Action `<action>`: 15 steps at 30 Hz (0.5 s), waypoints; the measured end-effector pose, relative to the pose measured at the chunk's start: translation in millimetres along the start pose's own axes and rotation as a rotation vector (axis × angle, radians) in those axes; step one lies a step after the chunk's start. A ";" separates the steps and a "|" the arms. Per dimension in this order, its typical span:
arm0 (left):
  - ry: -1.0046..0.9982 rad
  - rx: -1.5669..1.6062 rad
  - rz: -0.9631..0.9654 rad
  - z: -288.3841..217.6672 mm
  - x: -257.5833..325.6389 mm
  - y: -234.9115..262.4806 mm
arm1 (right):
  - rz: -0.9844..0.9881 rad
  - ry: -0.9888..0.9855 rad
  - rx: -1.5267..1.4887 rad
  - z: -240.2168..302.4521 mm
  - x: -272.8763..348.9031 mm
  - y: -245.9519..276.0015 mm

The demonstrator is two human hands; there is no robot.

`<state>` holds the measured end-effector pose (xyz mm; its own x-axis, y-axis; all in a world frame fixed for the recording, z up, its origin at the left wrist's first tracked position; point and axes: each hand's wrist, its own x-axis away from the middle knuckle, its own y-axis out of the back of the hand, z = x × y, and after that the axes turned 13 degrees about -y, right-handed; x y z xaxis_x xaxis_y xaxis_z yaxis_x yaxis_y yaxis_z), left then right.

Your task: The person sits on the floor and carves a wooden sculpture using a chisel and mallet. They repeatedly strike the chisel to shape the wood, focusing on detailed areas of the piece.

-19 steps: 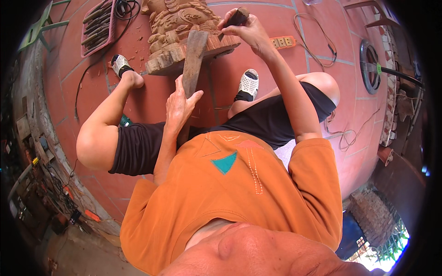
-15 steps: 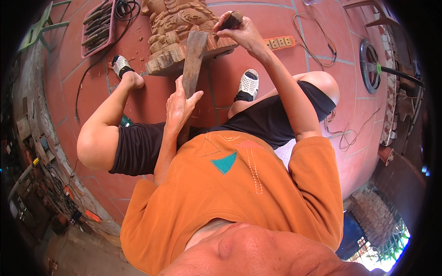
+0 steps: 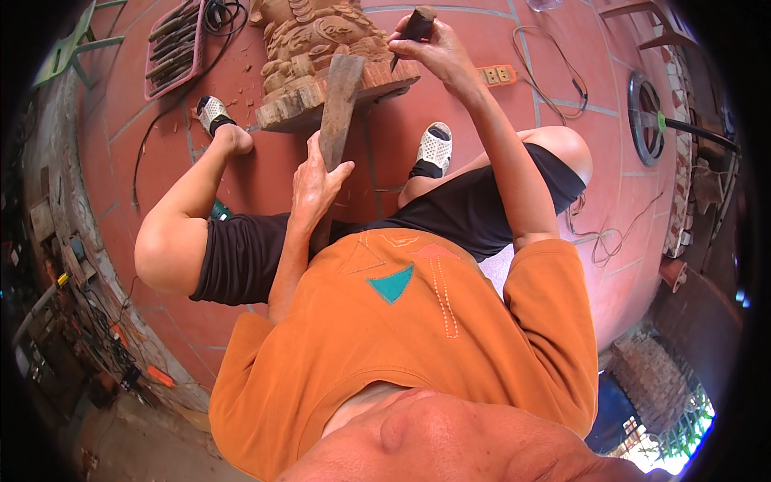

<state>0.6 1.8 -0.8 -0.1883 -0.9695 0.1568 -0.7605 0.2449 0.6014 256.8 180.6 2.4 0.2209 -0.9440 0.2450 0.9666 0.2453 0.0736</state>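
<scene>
My left hand [image 3: 316, 186] is closed round a flat, worn wooden club [image 3: 341, 100], its broad end raised in front of the carving. In my right hand [image 3: 440, 55] is a chisel [image 3: 418, 26] with a dark handle, gripped by the fingers and thumb. Its thin blade points down and slightly left, near the right edge of the carving's base; I cannot tell whether the tip touches. The carved wooden figure [image 3: 325, 40] stands on a rough-edged base [image 3: 309, 111] between my feet, its top cut off by the picture's edge.
A pink basket [image 3: 151, 76] of several chisels stands at the far left, beside a coiled black cable [image 3: 225, 18]. An orange power strip [image 3: 498, 75] lies behind my right wrist, its cord looping right. Wood chips [image 3: 238, 103] litter the red tiles. A green chair [image 3: 74, 46] stands far left.
My right hand has shifted slightly right and turned, bringing the chisel more upright with its blade in sight. The left hand and club look nearly unmoved.
</scene>
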 end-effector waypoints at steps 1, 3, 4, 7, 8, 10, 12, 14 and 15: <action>0.000 0.021 -0.005 0.3 -0.2 -0.3 | 0.002 -0.003 0.003 -2.9 -2.1 -0.8; 0.072 0.076 0.017 -1.1 -0.9 0.0 | 0.020 0.019 0.019 -4.7 -4.8 -2.5; 0.108 0.104 0.029 -1.8 -1.2 -0.1 | 0.035 0.045 0.034 -5.5 -5.9 -2.6; 0.072 0.163 -0.032 4.6 -0.2 -5.7 | 0.042 0.070 0.072 -7.9 -8.9 -4.7; 0.074 0.200 -0.048 4.2 -0.2 -5.9 | 0.038 0.071 0.083 -7.2 -9.4 -6.9; 0.080 0.274 -0.079 3.0 0.7 -6.4 | 0.044 0.029 0.082 -6.4 -8.5 -11.0; 0.113 0.307 -0.079 -3.2 0.0 -3.8 | 0.052 0.020 0.104 -7.2 -8.6 -12.9; 0.110 0.337 -0.092 -4.9 -0.1 -2.9 | 0.065 0.044 0.152 -8.3 -10.3 -14.4; 0.091 0.349 -0.105 -3.5 0.5 -3.2 | 0.056 0.049 0.154 -7.5 -10.1 -15.8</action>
<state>5.0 0.5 0.1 -0.0543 -0.9809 0.1868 -0.9418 0.1124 0.3168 240.2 184.6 -8.5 0.2833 -0.9368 0.2052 0.9224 0.3247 0.2090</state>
